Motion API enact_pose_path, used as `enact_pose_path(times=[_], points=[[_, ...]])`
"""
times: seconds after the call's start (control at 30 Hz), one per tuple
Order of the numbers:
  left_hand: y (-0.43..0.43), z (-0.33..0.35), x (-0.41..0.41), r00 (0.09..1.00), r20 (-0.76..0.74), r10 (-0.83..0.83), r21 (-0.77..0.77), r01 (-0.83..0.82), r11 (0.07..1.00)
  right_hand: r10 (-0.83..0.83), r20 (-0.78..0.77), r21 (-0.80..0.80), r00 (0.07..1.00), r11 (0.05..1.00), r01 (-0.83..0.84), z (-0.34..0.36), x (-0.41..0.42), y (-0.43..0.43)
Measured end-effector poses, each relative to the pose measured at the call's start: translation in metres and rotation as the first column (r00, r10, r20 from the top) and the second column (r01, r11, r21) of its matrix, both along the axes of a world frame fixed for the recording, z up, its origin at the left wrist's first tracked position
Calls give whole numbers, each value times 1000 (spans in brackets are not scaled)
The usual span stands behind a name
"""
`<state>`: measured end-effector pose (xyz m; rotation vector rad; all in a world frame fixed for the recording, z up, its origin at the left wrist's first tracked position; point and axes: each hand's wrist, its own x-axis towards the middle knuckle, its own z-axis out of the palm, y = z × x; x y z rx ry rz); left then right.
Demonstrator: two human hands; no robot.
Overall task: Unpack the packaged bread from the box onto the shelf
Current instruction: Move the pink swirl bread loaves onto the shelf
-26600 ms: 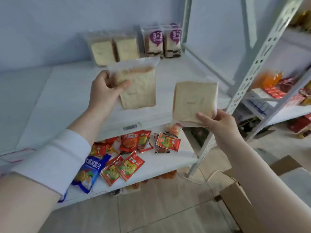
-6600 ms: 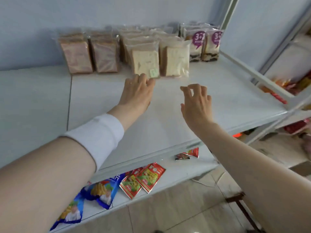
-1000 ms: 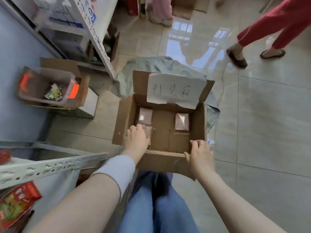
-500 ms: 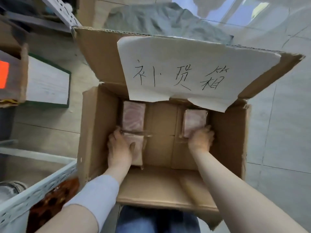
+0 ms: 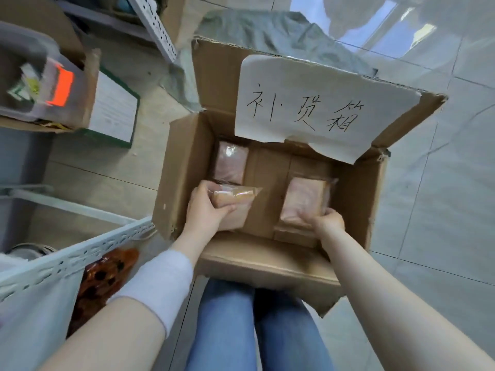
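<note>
An open cardboard box [image 5: 184, 167] stands on the floor in front of my knees, a handwritten paper sheet [image 5: 316, 103] taped to its far flap. Inside, my left hand [image 5: 206, 207] is closed around a pinkish packaged bread [image 5: 235, 203], tilted up on its edge. My right hand [image 5: 328, 222] grips the near end of a second bread package [image 5: 304, 199], raised off the box floor. A third package [image 5: 231, 163] lies flat in the far left corner of the box.
The white perforated shelf rail [image 5: 77, 259] crosses the lower left, with a dark red snack bag [image 5: 104, 279] under it. A box holding a clear plastic bin [image 5: 34, 84] sits at upper left. Grey cloth [image 5: 267, 33] lies behind the bread box on the tiled floor.
Both hands have closed on a bread package each and begun to lift them off the box floor. The camera has pulled back slightly from the box.
</note>
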<state>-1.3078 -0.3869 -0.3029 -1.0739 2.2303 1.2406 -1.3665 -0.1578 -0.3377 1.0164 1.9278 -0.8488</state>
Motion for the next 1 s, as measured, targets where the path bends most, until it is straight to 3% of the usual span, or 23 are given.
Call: enact_pose_path(times=[0.17,0.23,0.33,0.5,0.77,0.87,1.0], points=[[-5,98,48,959,-203,198,179,-162,970,119,-215,-231,969,958,-169,99,39,1],[-11,141,80,908,-307,285,239,-216,947,176,-283,-364,943,890,-276,147,57,0],[-22,209,143,802,-446,397,279,-297,913,244,-363,-441,899,805,-396,213,90,-3],[-49,337,258,634,-622,459,230,-413,881,320,-461,-568,827,609,-553,324,155,-42],[-109,523,471,355,-831,427,109,-650,752,358,-752,-496,554,247,-832,499,304,-163],[-137,562,567,242,-866,438,140,-722,677,342,-796,-489,499,120,-864,538,377,-217],[-171,580,691,179,-866,467,133,-818,559,364,-834,-443,415,5,-896,566,485,-293]])
